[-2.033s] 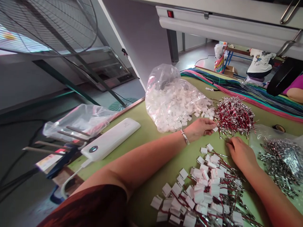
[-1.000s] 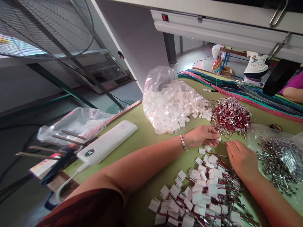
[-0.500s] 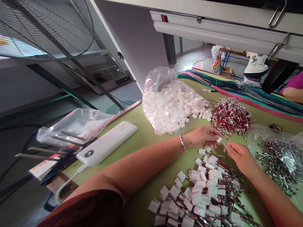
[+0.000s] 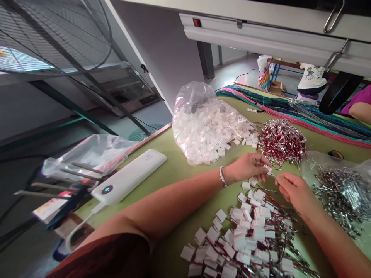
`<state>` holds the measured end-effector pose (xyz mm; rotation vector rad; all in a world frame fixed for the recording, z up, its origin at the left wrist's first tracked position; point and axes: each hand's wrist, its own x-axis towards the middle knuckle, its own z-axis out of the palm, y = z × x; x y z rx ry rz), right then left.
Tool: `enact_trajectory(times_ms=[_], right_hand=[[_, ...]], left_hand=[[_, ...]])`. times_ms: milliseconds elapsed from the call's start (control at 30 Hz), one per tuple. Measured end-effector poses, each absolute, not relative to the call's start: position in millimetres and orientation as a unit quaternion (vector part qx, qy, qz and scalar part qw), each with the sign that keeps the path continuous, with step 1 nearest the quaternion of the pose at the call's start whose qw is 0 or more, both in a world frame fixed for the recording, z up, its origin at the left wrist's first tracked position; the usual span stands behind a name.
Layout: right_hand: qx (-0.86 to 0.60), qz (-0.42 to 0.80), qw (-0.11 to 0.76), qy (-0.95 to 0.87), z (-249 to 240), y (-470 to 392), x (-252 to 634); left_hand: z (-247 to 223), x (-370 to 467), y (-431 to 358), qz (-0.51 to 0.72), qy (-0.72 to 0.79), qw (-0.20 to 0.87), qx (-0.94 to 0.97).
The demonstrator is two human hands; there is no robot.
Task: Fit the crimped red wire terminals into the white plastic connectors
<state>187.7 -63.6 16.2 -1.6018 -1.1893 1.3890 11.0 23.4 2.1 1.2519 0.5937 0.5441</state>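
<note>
My left hand (image 4: pixel 251 166) pinches a small white connector housing (image 4: pixel 267 168) between thumb and fingers. Close beside it, my right hand (image 4: pixel 291 187) is closed in a pinch on a thin wire lead (image 4: pixel 273 175) that meets the housing; most of the lead is hidden by the fingers. Below both hands lies a heap of white housings with dark red wires and metal ends (image 4: pixel 246 235). Just beyond the hands sits a pile of short red wires with silvery terminals (image 4: pixel 282 143). A clear bag (image 4: pixel 199 127) spills loose white housings to the left of that pile.
A white power bank (image 4: pixel 130 177) with a cable lies at the table's left. At right are a clear bag of metal parts (image 4: pixel 342 197) and a black tape roll (image 4: pixel 336 154). Long coloured wires (image 4: pixel 304 116) run along the back. A fan cage (image 4: pixel 58 34) stands left; people sit beyond.
The white housing has turned slightly in my left fingers. My right hand has shifted a little, its fingertips closer to the housing. The whole view has drifted slightly.
</note>
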Motion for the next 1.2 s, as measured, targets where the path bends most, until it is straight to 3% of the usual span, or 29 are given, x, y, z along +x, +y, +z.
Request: enact_trajectory(times_ms=[233,533,800,900,967,1100,1200], right_hand=[[-0.618,0.532,0.344,-0.465,6.0,-61.2,185.7],[-0.639,0.355,0.274,-0.625,9.7,-64.6,189.0],[-0.604,0.325,0.305,-0.661,-1.0,-70.6,181.1],[-0.611,0.293,0.304,-0.67,-5.6,-68.2,188.7],[-0.613,0.247,0.276,-0.698,-10.8,-65.2,197.3],[-0.61,0.133,0.178,-0.761,-22.6,-62.1,207.8],[-0.597,0.096,0.119,-0.788,-26.8,-62.6,205.9]], left_hand=[[0.2,13.7,19.2,0.203,0.26,0.751,0.572],[2.4,16.0,14.2,0.202,0.252,0.79,0.521],[0.2,18.7,10.8,0.161,0.251,0.778,0.553],[20.1,9.7,22.1,0.179,0.297,0.64,0.685],[40.1,-10.7,48.5,0.29,0.362,0.452,0.762],[77.2,-83.7,131.8,0.492,0.55,0.168,0.654],[88.6,-131.9,179.4,0.503,0.662,0.097,0.547]])
